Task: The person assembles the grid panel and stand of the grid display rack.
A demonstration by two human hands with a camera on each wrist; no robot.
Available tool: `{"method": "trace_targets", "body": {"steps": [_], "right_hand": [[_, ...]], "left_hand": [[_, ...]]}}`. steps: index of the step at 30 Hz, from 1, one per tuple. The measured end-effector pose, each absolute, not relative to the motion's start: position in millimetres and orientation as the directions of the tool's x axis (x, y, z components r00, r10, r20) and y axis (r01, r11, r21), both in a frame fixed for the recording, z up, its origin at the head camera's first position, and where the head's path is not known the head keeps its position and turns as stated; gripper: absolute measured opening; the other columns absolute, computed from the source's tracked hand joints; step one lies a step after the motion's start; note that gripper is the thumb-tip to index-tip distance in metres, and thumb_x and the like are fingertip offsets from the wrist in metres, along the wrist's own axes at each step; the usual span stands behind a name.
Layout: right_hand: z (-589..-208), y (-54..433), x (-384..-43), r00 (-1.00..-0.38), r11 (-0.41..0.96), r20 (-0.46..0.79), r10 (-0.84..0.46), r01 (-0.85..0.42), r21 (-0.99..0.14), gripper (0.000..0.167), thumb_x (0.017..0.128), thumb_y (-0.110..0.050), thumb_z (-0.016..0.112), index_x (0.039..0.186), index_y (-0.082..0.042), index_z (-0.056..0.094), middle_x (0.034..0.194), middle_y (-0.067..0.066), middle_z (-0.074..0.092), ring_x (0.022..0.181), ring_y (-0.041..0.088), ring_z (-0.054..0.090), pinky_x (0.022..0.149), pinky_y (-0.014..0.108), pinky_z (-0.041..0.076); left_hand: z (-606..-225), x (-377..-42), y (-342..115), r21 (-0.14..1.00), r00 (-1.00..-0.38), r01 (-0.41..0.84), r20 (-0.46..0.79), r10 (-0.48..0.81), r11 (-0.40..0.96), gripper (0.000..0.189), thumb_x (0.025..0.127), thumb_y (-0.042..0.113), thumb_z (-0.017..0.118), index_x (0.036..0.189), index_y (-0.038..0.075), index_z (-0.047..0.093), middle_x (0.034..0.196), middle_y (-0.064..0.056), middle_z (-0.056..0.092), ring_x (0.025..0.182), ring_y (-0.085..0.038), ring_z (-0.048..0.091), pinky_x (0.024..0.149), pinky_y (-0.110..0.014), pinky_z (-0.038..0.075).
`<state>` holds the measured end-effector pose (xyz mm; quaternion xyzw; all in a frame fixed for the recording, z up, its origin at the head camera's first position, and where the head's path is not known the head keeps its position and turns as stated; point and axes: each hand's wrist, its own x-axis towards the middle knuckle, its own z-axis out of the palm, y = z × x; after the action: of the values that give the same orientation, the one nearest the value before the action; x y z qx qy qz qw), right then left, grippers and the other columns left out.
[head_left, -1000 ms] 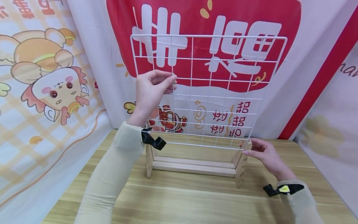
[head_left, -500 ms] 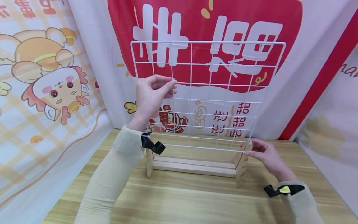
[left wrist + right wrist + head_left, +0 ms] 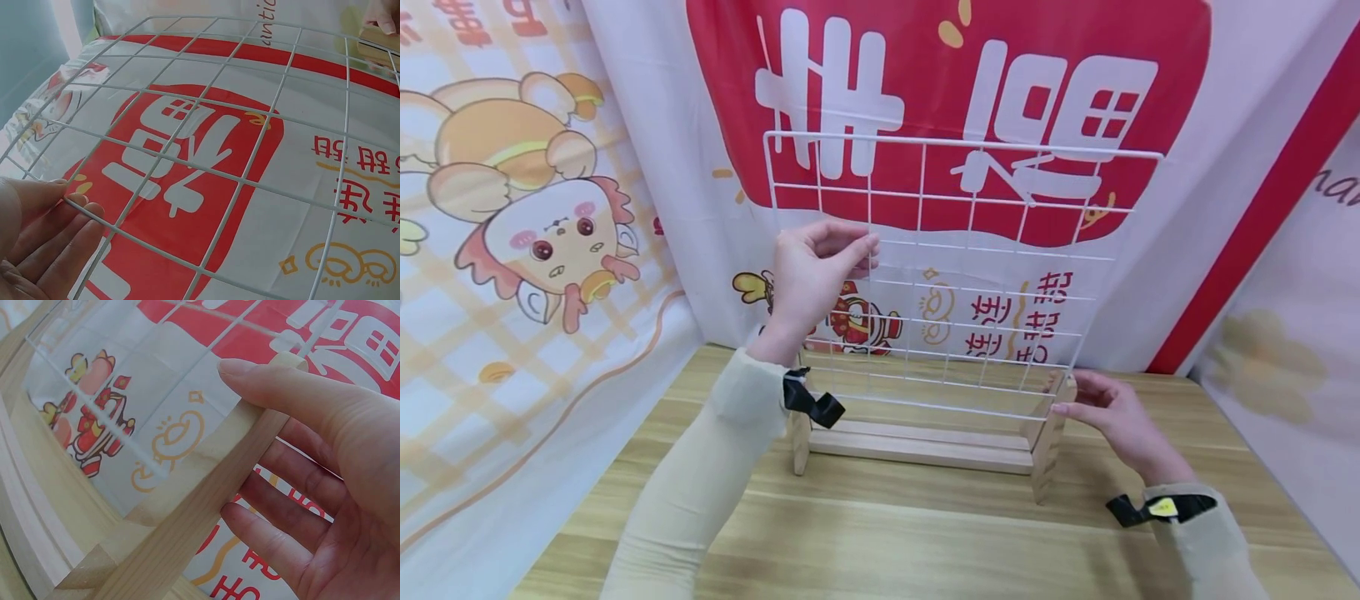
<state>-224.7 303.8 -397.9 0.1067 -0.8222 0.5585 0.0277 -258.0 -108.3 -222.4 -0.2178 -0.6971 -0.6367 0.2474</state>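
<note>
A white wire grid panel stands in front of the cloth, its lower part between the sides of a pale wooden stand. My left hand pinches one of its wires left of the middle, thumb against fingers; the left wrist view shows this hand at its lower left. On the stand's right side piece, my right hand grips the upper end, thumb over the edge and fingers on the outer side. Whether the panel's bottom touches the stand's crossbar cannot be told.
A wood-grain table bears the stand. Behind hangs a white cloth with a large red patch and printed characters. Another printed cloth lines the left side. Black straps hang at both wrists.
The wire grid panel has come down toward the stand, my left hand lowering with it. Its top bar now slants slightly down to the right. My right hand has stayed in place.
</note>
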Motion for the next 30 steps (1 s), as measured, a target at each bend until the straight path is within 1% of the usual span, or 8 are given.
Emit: {"method": "trace_targets", "body": {"steps": [3, 9, 12, 16, 20, 23, 25, 30], "right_hand": [[-398.2, 302.4, -224.3, -0.975, 0.351, 0.17, -0.147, -0.212, -0.912, 0.055, 0.095, -0.019, 0.076, 0.139, 0.006, 0.055, 0.117, 0.002, 0.069, 0.1, 0.015, 0.063, 0.084, 0.025, 0.056], [-397.9, 301.8, -223.9, -0.974, 0.344, 0.17, -0.151, -0.213, -0.914, 0.056, 0.095, -0.019, 0.077, 0.139, 0.007, 0.054, 0.118, 0.003, 0.07, 0.101, 0.015, 0.064, 0.085, 0.025, 0.056], [-396.5, 302.6, -222.5, -0.977, 0.35, 0.156, -0.144, -0.198, -0.915, 0.056, 0.094, -0.02, 0.077, 0.14, 0.005, 0.055, 0.12, 0.004, 0.069, 0.102, 0.015, 0.065, 0.085, 0.025, 0.056], [-387.6, 302.7, -216.6, -0.977, 0.36, 0.173, -0.12, -0.206, -0.91, 0.057, 0.094, -0.02, 0.077, 0.142, 0.002, 0.055, 0.121, -0.003, 0.069, 0.104, 0.009, 0.063, 0.085, 0.021, 0.055], [-357.5, 298.8, -208.6, -0.969, 0.332, 0.241, -0.054, -0.245, -0.911, 0.052, 0.097, -0.021, 0.074, 0.144, -0.006, 0.057, 0.128, -0.002, 0.069, 0.111, 0.009, 0.064, 0.088, 0.017, 0.052], [-324.8, 294.2, -204.2, -0.96, 0.345, 0.279, 0.031, -0.251, -0.904, 0.051, 0.097, -0.029, 0.073, 0.143, -0.015, 0.06, 0.13, -0.003, 0.068, 0.115, 0.008, 0.062, 0.089, 0.013, 0.049], [-304.5, 290.9, -202.4, -0.951, 0.352, 0.297, 0.083, -0.251, -0.902, 0.051, 0.096, -0.034, 0.074, 0.142, -0.018, 0.061, 0.127, -0.005, 0.07, 0.114, 0.006, 0.063, 0.087, 0.011, 0.049], [-272.5, 283.4, -204.2, -0.918, 0.312, 0.383, 0.107, -0.335, -0.889, 0.047, 0.096, -0.033, 0.072, 0.139, -0.013, 0.064, 0.121, 0.0, 0.072, 0.103, 0.009, 0.071, 0.087, 0.012, 0.051]], "left_hand": [[-226.9, -256.7, -106.1, 0.78, -0.784, 0.616, 0.62, -0.007, 0.107, 0.029, 0.09, 0.03, 0.08, 0.11, 0.009, 0.078, 0.1, -0.001, 0.077, 0.088, -0.019, 0.075, 0.081, -0.032, 0.061], [-232.0, -257.2, -105.3, 0.782, -0.786, 0.615, 0.618, -0.003, 0.101, 0.031, 0.091, 0.028, 0.08, 0.111, 0.005, 0.076, 0.102, -0.004, 0.077, 0.091, -0.023, 0.075, 0.082, -0.032, 0.061], [-234.9, -257.2, -106.0, 0.792, -0.795, 0.604, 0.607, -0.01, 0.09, 0.028, 0.091, 0.028, 0.08, 0.11, 0.008, 0.077, 0.102, -0.004, 0.077, 0.091, -0.022, 0.075, 0.082, -0.032, 0.061], [-238.4, -256.5, -107.2, 0.803, -0.805, 0.591, 0.593, -0.011, 0.083, 0.027, 0.091, 0.028, 0.08, 0.11, 0.01, 0.078, 0.1, -0.003, 0.077, 0.09, -0.022, 0.075, 0.081, -0.032, 0.061], [-239.9, -255.0, -108.4, 0.809, -0.811, 0.582, 0.585, -0.015, 0.076, 0.028, 0.09, 0.03, 0.08, 0.111, 0.011, 0.078, 0.101, -0.003, 0.077, 0.09, -0.023, 0.075, 0.081, -0.032, 0.061], [-240.9, -254.5, -109.4, 0.813, -0.813, 0.578, 0.581, -0.024, 0.074, 0.029, 0.09, 0.031, 0.08, 0.111, 0.011, 0.078, 0.101, -0.003, 0.077, 0.09, -0.022, 0.075, 0.081, -0.032, 0.061], [-241.4, -254.4, -109.9, 0.812, -0.813, 0.578, 0.582, -0.029, 0.073, 0.029, 0.089, 0.031, 0.08, 0.11, 0.011, 0.078, 0.101, -0.003, 0.077, 0.09, -0.022, 0.075, 0.081, -0.032, 0.061], [-244.6, -254.2, -108.9, 0.816, -0.818, 0.573, 0.575, -0.015, 0.075, 0.027, 0.09, 0.029, 0.081, 0.109, 0.011, 0.079, 0.101, -0.003, 0.077, 0.09, -0.023, 0.075, 0.081, -0.032, 0.061]]}}
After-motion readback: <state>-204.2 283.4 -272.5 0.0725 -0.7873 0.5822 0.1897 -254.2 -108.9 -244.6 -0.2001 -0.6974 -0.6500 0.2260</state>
